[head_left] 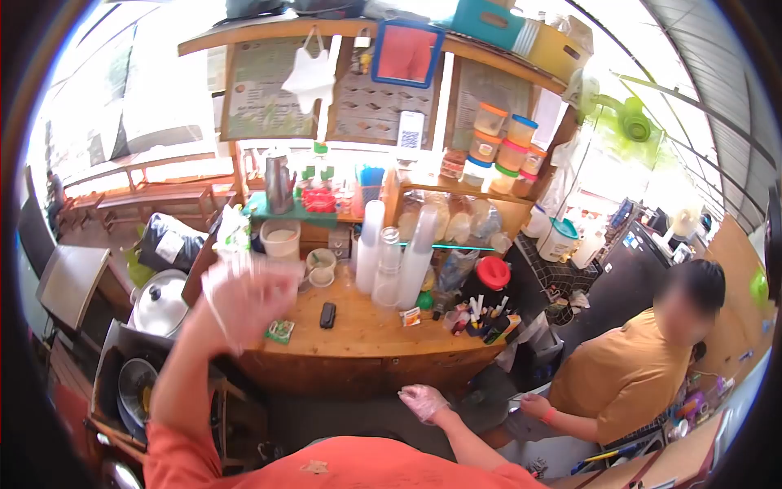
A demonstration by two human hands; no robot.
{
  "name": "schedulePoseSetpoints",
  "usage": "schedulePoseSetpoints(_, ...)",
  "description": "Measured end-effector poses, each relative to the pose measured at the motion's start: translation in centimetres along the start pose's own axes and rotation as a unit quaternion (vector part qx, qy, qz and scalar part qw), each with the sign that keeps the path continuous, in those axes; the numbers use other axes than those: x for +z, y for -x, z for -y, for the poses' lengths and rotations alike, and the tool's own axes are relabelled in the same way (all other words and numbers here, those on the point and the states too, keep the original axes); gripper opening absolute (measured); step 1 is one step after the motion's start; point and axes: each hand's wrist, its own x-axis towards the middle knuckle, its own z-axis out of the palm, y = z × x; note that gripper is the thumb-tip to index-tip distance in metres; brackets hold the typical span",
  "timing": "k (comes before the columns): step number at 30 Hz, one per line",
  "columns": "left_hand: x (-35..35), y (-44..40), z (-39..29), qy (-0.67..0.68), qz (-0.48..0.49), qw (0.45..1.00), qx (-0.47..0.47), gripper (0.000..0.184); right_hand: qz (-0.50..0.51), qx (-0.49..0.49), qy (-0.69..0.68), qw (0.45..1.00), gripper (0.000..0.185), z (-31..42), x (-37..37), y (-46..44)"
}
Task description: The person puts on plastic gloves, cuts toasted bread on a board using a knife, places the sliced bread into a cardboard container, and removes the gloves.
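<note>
My left hand (248, 301) is raised over the left end of the wooden counter (366, 338), smeared by motion. A clear film, like a plastic glove, shows at its wrist; what its fingers do cannot be made out. Past it on the counter are a small green packet (279, 330) and a black phone-like object (327, 315). My right hand (424, 403), in a clear plastic glove, is held low before the counter's front. Its fingers are loosely stretched out, with nothing visible in them. Tall stacks of clear plastic cups (417, 257) stand farther back.
A person in a mustard shirt (623, 371) is close on my right, one hand (535, 406) near my forearm. A lidded silver pot (161, 303) stands left. A red-lidded container (493, 273), several bottles, and stacked tubs (491, 120) line the counter's right and back.
</note>
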Motion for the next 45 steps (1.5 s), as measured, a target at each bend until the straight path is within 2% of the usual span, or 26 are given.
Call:
schedulePoseSetpoints(1,-2.3,-5.5,-3.1,0.034,0.017,0.991,-0.128,0.025,-0.008,0.004,-0.002,1.000,0.045,-2.2,0.6,-0.2)
schedulePoseSetpoints(2,-3.0,-10.5,-2.6,0.016,-0.032,0.999,-0.016,0.026,-0.021,0.015,-0.126,0.992,0.043,-5.9,2.9,-0.4)
schedulePoseSetpoints(3,-3.9,-15.4,-2.4,-0.078,-0.079,0.992,0.061,0.022,-0.021,0.029,-0.296,0.955,0.039,-7.6,3.6,0.1)
schedulePoseSetpoints(4,-4.6,-20.9,-2.8,-0.063,-0.105,0.983,0.138,0.021,-0.028,0.042,-0.480,0.876,0.035,-9.2,4.2,0.6)
schedulePoseSetpoints(5,-5.8,-26.0,-4.0,-0.191,-0.110,0.969,0.114,0.025,-0.040,0.054,-0.624,0.779,0.032,-10.8,4.7,1.1)
schedulePoseSetpoints(6,-6.2,-31.6,-4.1,-0.239,-0.103,0.959,0.116,0.033,-0.071,0.078,-0.518,0.849,0.030,-7.3,1.7,2.3)
schedulePoseSetpoints(7,-7.0,-36.4,-3.9,-0.465,-0.116,0.838,0.262,0.035,-0.095,0.112,-0.395,0.907,0.029,-3.2,-1.9,3.7)
schedulePoseSetpoints(8,-7.6,-40.6,-4.0,-0.384,-0.136,0.895,0.185,0.034,-0.112,0.151,-0.275,0.943,0.028,1.0,-5.5,5.0)
schedulePoseSetpoints(9,-8.1,-44.9,-4.0,-0.293,-0.167,0.935,0.111,0.034,-0.136,0.133,-0.327,0.926,0.028,1.5,-5.6,4.9)
schedulePoseSetpoints(10,-8.7,-50.3,-3.0,-0.267,-0.222,0.932,0.100,0.031,-0.157,0.112,-0.377,0.906,0.028,1.9,-5.8,4.7)
schedulePoseSetpoints(12,-8.5,-62.1,0.3,-0.261,-0.345,0.890,0.146,0.026,-0.199,0.038,-0.527,0.825,0.028,2.3,-6.0,3.2)
schedulePoseSetpoints(13,-8.2,-67.1,1.6,-0.271,-0.389,0.864,0.169,0.025,-0.208,0.046,-0.537,0.816,0.030,3.6,-6.8,2.5)
schedulePoseSetpoints(14,-7.9,-70.5,1.6,-0.263,-0.394,0.862,0.180,0.025,-0.230,0.010,-0.533,0.814,0.036,5.3,-7.5,1.9)
schedulePoseSetpoints(16,-7.3,-77.4,1.7,-0.466,-0.224,0.820,0.246,0.025,-0.263,-0.026,-0.526,0.808,0.042,5.1,-7.7,-0.3)
schedulePoseSetpoints(17,-7.3,-77.0,1.6,-0.461,-0.230,0.818,0.255,0.025,-0.208,-0.007,-0.576,0.791,0.040,3.1,-6.7,-1.4)
schedulePoseSetpoints(18,-7.6,-73.1,0.8,-0.293,-0.218,0.887,0.283,0.028,-0.151,0.011,-0.623,0.767,0.040,1.8,-5.9,-2.2)
schedulePoseSetpoints(20,-5.3,-77.4,-2.6,-0.166,-0.224,0.958,0.064,0.030,-0.181,-0.008,-0.647,0.741,0.037,1.7,-5.6,-3.3)
schedulePoseSetpoints(21,-5.0,-78.7,-3.0,-0.132,-0.222,0.966,0.032,0.031,-0.200,-0.025,-0.667,0.717,0.034,2.1,-5.8,-3.9)
schedulePoseSetpoints(24,-4.9,-81.1,-2.4,-0.107,-0.216,0.969,0.055,0.032,-0.287,-0.048,-0.670,0.683,0.038,7.0,-8.2,-3.2)
schedulePoseSetpoints(31,-6.3,-84.5,-0.6,-0.081,-0.236,0.965,0.082,0.036,-0.345,-0.009,-0.677,0.650,0.046,5.0,-7.1,-4.0)
schedulePoseSetpoints(33,-6.3,-85.0,-0.4,-0.075,-0.244,0.963,0.086,0.038,-0.367,0.049,-0.671,0.643,0.053,6.4,-8.5,-3.5)
schedulePoseSetpoints(34,-6.4,-85.3,-0.3,-0.071,-0.247,0.963,0.087,0.038,-0.373,0.054,-0.664,0.646,0.059,6.0,-8.3,-3.8)
schedulePoseSetpoints(37,-6.6,-86.3,-0.2,-0.062,-0.260,0.959,0.094,0.040,-0.375,0.034,-0.663,0.647,0.062,5.4,-7.9,-4.2)
schedulePoseSetpoints(38,-6.6,-86.6,-0.3,-0.058,-0.263,0.958,0.096,0.041,-0.362,0.052,-0.703,0.610,0.035,5.8,-8.5,-3.7)
schedulePoseSetpoints(43,-6.8,-88.7,-0.1,-0.048,-0.278,0.953,0.108,0.044,-0.372,0.070,-0.720,0.582,0.042,6.0,-8.2,-3.7)
schedulePoseSetpoints(45,-6.6,-89.2,0.0,-0.044,-0.284,0.951,0.109,0.045,-0.376,0.090,-0.709,0.589,0.043,5.8,-7.6,-3.7)
